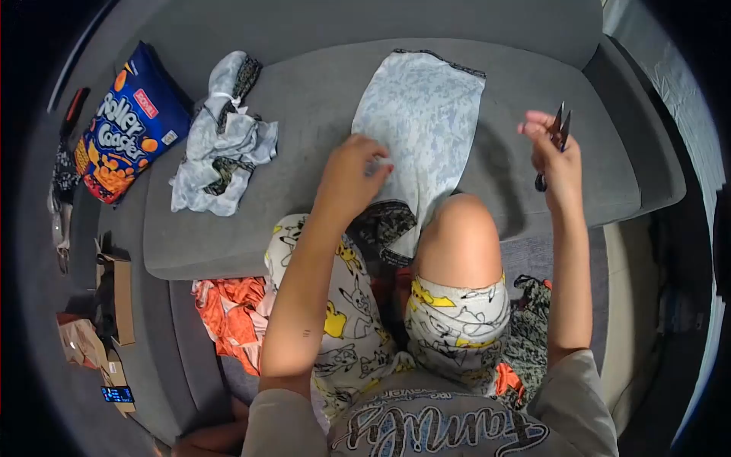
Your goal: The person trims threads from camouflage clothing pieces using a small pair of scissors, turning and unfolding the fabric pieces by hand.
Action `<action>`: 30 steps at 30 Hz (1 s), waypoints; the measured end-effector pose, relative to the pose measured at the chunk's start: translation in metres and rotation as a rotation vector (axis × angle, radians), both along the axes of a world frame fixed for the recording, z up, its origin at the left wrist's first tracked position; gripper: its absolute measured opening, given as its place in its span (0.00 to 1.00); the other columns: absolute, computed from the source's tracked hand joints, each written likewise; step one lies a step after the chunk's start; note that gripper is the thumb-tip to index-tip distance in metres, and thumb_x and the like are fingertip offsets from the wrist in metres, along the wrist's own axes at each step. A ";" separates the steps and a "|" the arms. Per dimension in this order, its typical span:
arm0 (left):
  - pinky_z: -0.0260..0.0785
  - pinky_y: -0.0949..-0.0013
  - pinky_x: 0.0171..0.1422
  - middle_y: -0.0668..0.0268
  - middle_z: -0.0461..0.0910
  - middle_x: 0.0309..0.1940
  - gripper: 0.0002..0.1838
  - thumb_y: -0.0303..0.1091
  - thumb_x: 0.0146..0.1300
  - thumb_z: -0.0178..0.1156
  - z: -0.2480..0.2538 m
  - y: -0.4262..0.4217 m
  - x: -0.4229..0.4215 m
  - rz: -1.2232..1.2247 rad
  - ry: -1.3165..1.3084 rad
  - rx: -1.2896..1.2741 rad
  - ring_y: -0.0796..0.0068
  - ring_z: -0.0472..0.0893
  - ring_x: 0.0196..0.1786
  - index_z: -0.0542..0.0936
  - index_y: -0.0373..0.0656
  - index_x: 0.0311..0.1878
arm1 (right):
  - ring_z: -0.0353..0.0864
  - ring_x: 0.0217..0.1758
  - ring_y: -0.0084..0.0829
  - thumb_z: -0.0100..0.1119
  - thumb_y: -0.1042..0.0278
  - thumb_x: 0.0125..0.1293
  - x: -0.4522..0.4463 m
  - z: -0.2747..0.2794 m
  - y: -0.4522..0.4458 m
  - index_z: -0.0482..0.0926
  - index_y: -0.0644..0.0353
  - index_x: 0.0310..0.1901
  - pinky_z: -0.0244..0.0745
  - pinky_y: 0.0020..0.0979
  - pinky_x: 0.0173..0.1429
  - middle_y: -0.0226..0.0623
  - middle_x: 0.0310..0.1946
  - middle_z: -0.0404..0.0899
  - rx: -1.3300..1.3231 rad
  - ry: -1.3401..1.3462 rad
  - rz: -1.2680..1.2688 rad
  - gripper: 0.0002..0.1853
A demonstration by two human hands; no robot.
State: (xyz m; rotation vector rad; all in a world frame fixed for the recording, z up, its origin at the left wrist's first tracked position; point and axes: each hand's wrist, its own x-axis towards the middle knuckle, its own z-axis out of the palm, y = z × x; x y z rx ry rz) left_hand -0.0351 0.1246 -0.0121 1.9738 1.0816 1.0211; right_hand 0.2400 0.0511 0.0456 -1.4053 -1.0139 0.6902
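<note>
A pale blue-grey patterned cloth piece (426, 114) with dark trim lies on the grey sofa seat, its lower end hanging near my knees. My left hand (358, 177) hovers at the cloth's left edge, fingers bent and apart, with nothing visible in it. To the right of the cloth, my right hand (556, 152) is raised and holds small dark scissors (562, 131), their blades pointing up and parted. A second bundle of similar cloth (221, 148), tied near its top, rests on the seat to the left.
A blue snack-print pillow (133, 126) leans at the left. Beyond it are a cardboard box (118, 301) and a small lit display (117, 394). Orange cloth (232, 312) and dark patterned cloth (533, 327) lie below the seat edge (205, 270).
</note>
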 end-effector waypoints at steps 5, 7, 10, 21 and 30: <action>0.68 0.67 0.52 0.66 0.74 0.39 0.18 0.25 0.42 0.69 0.002 -0.013 0.008 -0.499 0.492 -0.049 0.65 0.75 0.48 0.78 0.41 0.39 | 0.58 0.18 0.08 0.60 0.71 0.59 -0.022 -0.015 -0.019 0.80 0.63 0.39 0.49 0.15 0.22 0.18 0.19 0.70 -0.123 -0.033 0.084 0.08; 0.68 0.65 0.52 0.65 0.74 0.40 0.17 0.25 0.41 0.69 -0.002 -0.013 0.011 -0.492 0.587 -0.064 0.63 0.74 0.48 0.77 0.41 0.38 | 0.58 0.19 0.08 0.61 0.73 0.59 -0.037 -0.012 -0.022 0.80 0.63 0.37 0.49 0.15 0.24 0.16 0.18 0.65 -0.112 -0.040 0.082 0.06; 0.67 0.62 0.52 0.63 0.73 0.42 0.17 0.25 0.38 0.70 -0.003 -0.010 0.009 -0.464 0.774 -0.080 0.60 0.74 0.50 0.77 0.42 0.35 | 0.57 0.20 0.09 0.62 0.75 0.58 -0.047 -0.009 -0.025 0.80 0.64 0.34 0.49 0.16 0.25 0.15 0.17 0.64 -0.109 -0.046 0.151 0.04; 0.67 0.65 0.57 0.58 0.69 0.52 0.29 0.17 0.35 0.66 0.011 0.011 -0.024 0.039 0.548 0.104 0.56 0.71 0.55 0.78 0.47 0.46 | 0.74 0.37 0.29 0.51 0.58 0.68 -0.088 -0.013 -0.023 0.72 0.63 0.53 0.68 0.28 0.46 0.42 0.33 0.76 0.041 -0.331 0.208 0.18; 0.35 0.40 0.72 0.67 0.67 0.58 0.16 0.20 0.35 0.67 0.006 0.006 -0.003 -0.201 0.714 0.127 0.64 0.60 0.66 0.83 0.48 0.32 | 0.62 0.28 0.12 0.64 0.72 0.57 -0.084 -0.011 -0.041 0.80 0.66 0.40 0.58 0.16 0.33 0.19 0.23 0.66 -0.072 -0.079 0.222 0.11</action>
